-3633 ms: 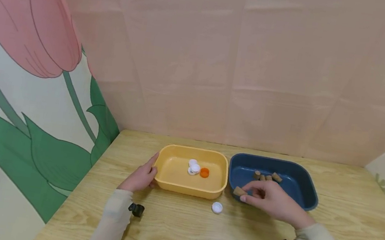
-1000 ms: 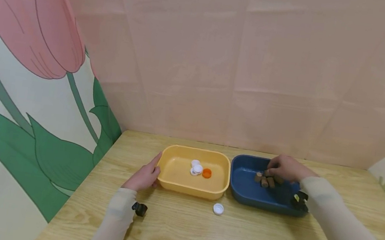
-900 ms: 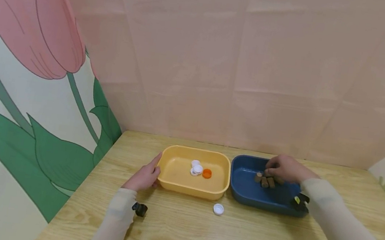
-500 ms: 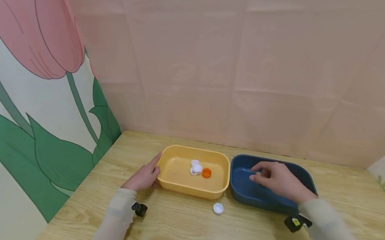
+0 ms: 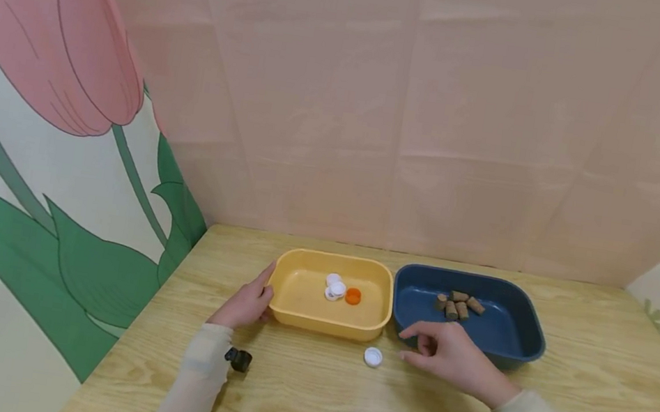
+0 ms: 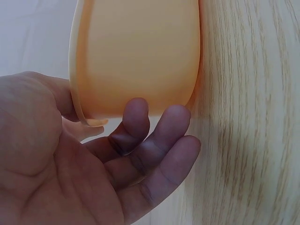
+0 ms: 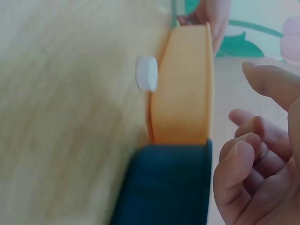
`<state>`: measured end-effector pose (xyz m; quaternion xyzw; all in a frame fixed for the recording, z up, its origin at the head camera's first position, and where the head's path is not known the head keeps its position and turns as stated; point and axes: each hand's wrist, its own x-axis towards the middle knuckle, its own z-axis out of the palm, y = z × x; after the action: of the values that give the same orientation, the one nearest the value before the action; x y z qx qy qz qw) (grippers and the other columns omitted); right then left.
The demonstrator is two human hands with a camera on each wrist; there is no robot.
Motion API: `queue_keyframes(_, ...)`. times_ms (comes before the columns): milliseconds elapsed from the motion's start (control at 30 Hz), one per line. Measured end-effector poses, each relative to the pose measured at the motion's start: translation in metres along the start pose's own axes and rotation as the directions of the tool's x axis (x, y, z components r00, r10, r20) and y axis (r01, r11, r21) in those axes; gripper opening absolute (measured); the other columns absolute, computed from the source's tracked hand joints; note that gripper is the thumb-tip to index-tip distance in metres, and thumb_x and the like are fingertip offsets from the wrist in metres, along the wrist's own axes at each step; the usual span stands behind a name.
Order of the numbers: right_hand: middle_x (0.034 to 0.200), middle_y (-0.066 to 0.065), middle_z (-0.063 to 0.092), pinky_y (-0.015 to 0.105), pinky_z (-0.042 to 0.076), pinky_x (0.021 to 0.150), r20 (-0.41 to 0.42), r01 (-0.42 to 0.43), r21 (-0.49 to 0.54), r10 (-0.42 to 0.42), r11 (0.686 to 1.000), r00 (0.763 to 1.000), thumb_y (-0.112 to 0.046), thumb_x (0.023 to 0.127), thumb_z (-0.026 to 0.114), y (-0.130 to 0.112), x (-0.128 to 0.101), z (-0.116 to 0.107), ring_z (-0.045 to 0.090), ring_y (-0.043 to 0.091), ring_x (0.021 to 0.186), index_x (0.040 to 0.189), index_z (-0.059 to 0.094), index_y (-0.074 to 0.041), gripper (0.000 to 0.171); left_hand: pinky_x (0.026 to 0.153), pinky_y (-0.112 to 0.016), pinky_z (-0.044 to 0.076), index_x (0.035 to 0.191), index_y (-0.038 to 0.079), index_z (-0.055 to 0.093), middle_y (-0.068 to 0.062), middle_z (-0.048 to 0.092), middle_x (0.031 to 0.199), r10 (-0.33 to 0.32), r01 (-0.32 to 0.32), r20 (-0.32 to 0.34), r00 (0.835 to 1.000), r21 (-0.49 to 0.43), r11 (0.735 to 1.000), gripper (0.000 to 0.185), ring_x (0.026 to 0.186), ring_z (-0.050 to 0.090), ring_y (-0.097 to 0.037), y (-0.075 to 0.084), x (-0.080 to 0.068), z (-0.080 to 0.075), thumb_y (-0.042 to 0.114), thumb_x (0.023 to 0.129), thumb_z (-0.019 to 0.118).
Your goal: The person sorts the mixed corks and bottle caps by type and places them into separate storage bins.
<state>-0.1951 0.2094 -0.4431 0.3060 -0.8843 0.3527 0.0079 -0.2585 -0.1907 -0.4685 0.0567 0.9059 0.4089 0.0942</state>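
My left hand (image 5: 244, 301) grips the left end of a yellow tray (image 5: 322, 327), its thumb at the rim. In the left wrist view its fingers (image 6: 174, 123) bend beside the tray's outer end wall. My right hand (image 5: 460, 358) holds nothing, in front of the blue tray's near edge, with thumb and index finger apart. A white bottle cap (image 5: 373, 357) lies on the table just left of those fingertips. Several brown corks (image 5: 462, 312) lie in the blue tray (image 5: 508, 358). White bottle caps (image 5: 335, 289) and an orange cap (image 5: 352, 296) sit inside the yellow tray.
Both trays stand side by side on a wood-grain table (image 5: 290, 397). Behind them rises a wall covered in pinkish sheeting (image 5: 403, 139). A tulip mural (image 5: 53, 54) covers the wall to the left.
Earlier the right hand pinched a cork, then reached among the corks in the blue tray. It has since come back empty toward the near side, beside the loose cap. The left hand stays put.
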Motion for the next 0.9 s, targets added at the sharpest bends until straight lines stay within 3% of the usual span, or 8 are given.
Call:
queue_keyframes(267,0.062,-0.013,0.044,0.020,0.040,0.055,0.097,-0.038,0.004,0.037,0.999,0.995,-0.036,0.083,0.082,0.001,0.002,0.023,0.039,-0.002,0.053,0.115,0.072,-0.003,0.047,0.068,-0.033,0.053,0.163,0.022,0.012,-0.009,0.058,0.082,0.003,-0.003,-0.003,1.000,-0.016,1.000,0.059,0.072,0.061,-0.021,0.000,0.003,-0.001,0.022,0.108,0.035)
queue_keyframes(467,0.063,-0.014,0.047,0.025,0.036,0.065,0.130,-0.070,-0.055,0.076,0.996,0.989,-0.043,0.080,0.082,0.008,0.007,0.037,0.041,-0.001,0.054,0.120,0.070,-0.003,0.058,0.068,-0.033,0.053,0.163,0.023,0.013,-0.010,0.059,0.085,0.004,-0.004,0.000,1.000,-0.020,1.000,0.059,0.072,0.060,-0.020,0.000,0.003,0.000,0.022,0.108,0.035)
queue_keyframes(667,0.063,-0.013,0.049,0.022,0.037,0.055,0.168,-0.092,-0.005,0.091,0.996,0.982,-0.041,0.080,0.083,0.015,0.011,0.046,0.043,0.000,0.054,0.121,0.068,-0.003,0.057,0.067,-0.032,0.053,0.163,0.023,0.013,-0.011,0.060,0.085,-0.004,0.004,0.002,1.000,-0.023,1.000,0.059,0.071,0.060,-0.022,0.001,0.002,-0.001,0.022,0.108,0.035)
queue_keyframes(900,0.061,-0.012,0.050,0.020,0.036,0.051,0.237,-0.136,0.029,0.125,0.990,0.964,-0.041,0.081,0.082,0.019,0.014,0.056,0.045,0.002,0.052,0.117,0.070,-0.014,0.047,0.063,-0.032,0.050,0.163,0.021,0.013,-0.010,0.060,0.081,0.002,-0.002,0.006,1.000,-0.006,1.000,0.059,0.069,0.061,-0.022,-0.002,0.002,0.001,0.021,0.108,0.034)
